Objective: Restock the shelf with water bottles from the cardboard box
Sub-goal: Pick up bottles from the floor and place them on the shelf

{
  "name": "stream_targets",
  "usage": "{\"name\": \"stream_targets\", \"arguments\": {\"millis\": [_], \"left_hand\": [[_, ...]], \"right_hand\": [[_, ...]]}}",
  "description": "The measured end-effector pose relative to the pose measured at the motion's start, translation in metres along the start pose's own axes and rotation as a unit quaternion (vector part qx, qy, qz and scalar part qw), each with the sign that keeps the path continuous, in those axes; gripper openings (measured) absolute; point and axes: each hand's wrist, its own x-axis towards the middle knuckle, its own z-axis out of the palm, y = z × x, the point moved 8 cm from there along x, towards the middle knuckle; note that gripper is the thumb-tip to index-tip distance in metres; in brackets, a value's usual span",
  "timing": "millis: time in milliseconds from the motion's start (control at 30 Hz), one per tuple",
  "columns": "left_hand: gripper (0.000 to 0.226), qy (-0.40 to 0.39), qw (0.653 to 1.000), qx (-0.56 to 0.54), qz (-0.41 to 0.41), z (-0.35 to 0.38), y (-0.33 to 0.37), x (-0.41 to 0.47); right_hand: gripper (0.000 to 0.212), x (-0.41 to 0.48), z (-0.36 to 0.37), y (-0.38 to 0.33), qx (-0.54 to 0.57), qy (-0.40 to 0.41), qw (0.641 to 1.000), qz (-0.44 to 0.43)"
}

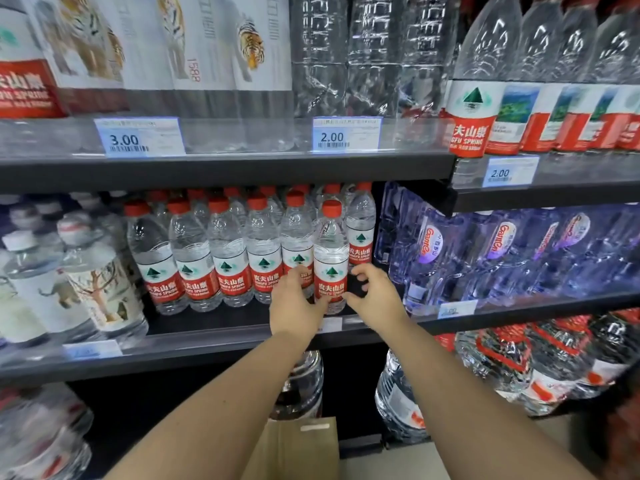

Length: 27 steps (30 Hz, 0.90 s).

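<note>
A red-capped, red-labelled water bottle (pixel 330 261) stands upright at the front of the middle shelf (pixel 207 336), at the right end of a row of matching bottles (pixel 227 258). My left hand (pixel 294 306) holds its lower left side, with the thumb on the label and the fingers between it and the neighbouring bottle. My right hand (pixel 375 296) is at its lower right with the fingers spread; only the thumb tip touches the bottle. A brown cardboard box (pixel 294 448) shows partly below, between my forearms.
White-capped bottles (pixel 69 271) stand left of the row and blue-tinted bottles (pixel 485 251) right of it. The upper shelf (pixel 225 168) hangs close above the caps and carries price tags. Large water jugs (pixel 398 403) fill the bottom shelf.
</note>
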Motion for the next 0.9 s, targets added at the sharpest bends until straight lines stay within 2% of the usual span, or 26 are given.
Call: {"name": "stream_targets", "arguments": {"millis": [67, 200, 333, 667, 767, 900], "left_hand": [[0.058, -0.002, 0.996, 0.082, 0.033, -0.014, -0.002, 0.001], [0.049, 0.003, 0.987, 0.144, 0.074, -0.036, 0.001, 0.009], [0.048, -0.015, 0.980, 0.170, 0.107, -0.038, 0.001, 0.014], [0.047, -0.030, 0.972, 0.199, 0.119, -0.056, -0.018, 0.007], [0.048, -0.031, 0.968, 0.220, 0.120, -0.075, -0.013, 0.001], [0.045, -0.022, 0.957, 0.262, 0.125, -0.116, -0.002, -0.013]], "right_hand": [[0.052, 0.005, 0.013, -0.005, 0.038, 0.000, 0.999, 0.023], [0.063, 0.013, 0.028, -0.008, 0.090, 0.021, 0.994, 0.053], [0.057, 0.021, 0.032, -0.004, 0.082, 0.047, 0.993, 0.074], [0.044, 0.036, 0.035, -0.010, 0.030, 0.066, 0.992, 0.100], [0.041, 0.015, 0.030, -0.029, -0.021, 0.087, 0.994, 0.070], [0.036, -0.020, 0.040, -0.083, -0.122, 0.001, 0.992, -0.032]]}}
